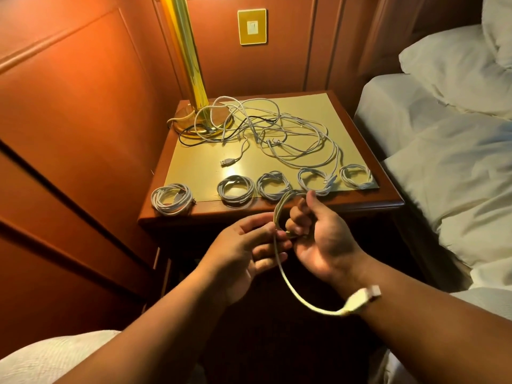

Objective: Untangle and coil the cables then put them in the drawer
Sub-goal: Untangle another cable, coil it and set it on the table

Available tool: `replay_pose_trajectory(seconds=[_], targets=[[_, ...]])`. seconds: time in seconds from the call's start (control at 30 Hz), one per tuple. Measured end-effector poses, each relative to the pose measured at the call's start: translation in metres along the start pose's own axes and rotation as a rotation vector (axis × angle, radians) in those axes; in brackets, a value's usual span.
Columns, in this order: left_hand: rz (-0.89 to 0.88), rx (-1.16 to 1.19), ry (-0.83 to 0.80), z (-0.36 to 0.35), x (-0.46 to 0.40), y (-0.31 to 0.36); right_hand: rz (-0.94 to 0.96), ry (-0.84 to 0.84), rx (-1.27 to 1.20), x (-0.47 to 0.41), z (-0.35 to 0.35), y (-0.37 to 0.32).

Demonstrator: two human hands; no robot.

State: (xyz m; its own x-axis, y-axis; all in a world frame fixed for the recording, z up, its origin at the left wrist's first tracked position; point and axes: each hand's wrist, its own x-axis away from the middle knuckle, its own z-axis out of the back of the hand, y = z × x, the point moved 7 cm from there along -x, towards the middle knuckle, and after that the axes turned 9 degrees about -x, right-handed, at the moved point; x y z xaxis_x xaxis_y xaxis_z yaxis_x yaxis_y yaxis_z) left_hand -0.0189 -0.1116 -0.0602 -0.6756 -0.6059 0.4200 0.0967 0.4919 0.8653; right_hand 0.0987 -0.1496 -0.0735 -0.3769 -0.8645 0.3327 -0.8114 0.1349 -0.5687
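Note:
In front of the nightstand (304,206), my right hand (315,234) grips a small coil of white cable (279,214). My left hand (249,245) pinches the same cable just below the coil. Its loose tail hangs down and curves right, ending in a USB plug (363,297) over my right forearm. Several finished white coils (235,189) lie in a row along the nightstand's front edge. A tangle of white cables and one black cable (266,126) is spread over the back of the top. The drawer front below the top is dark and mostly hidden.
A brass lamp (191,79) stands at the back left corner of the nightstand, with cables looped around its base. A bed with white bedding (443,151) is close on the right. Leather wall panels (83,106) run along the left.

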Motion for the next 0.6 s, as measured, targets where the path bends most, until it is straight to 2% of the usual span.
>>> replay_pose_trajectory(seconds=[0.2,0.37,0.5,0.6], targets=[[-0.253,-0.238,0.089,0.008,-0.002,0.014,-0.050,0.056,-0.134,0.005,-0.005,0.003],[-0.373,-0.351,-0.073,-0.006,0.001,0.012,-0.129,0.097,-0.228,0.016,-0.010,0.013],[-0.553,-0.540,-0.012,-0.001,-0.001,0.022,-0.145,0.119,-0.246,0.022,-0.014,0.012],[-0.552,-0.480,0.111,0.011,-0.002,0.026,-0.137,0.074,-0.147,0.025,-0.020,0.011]])
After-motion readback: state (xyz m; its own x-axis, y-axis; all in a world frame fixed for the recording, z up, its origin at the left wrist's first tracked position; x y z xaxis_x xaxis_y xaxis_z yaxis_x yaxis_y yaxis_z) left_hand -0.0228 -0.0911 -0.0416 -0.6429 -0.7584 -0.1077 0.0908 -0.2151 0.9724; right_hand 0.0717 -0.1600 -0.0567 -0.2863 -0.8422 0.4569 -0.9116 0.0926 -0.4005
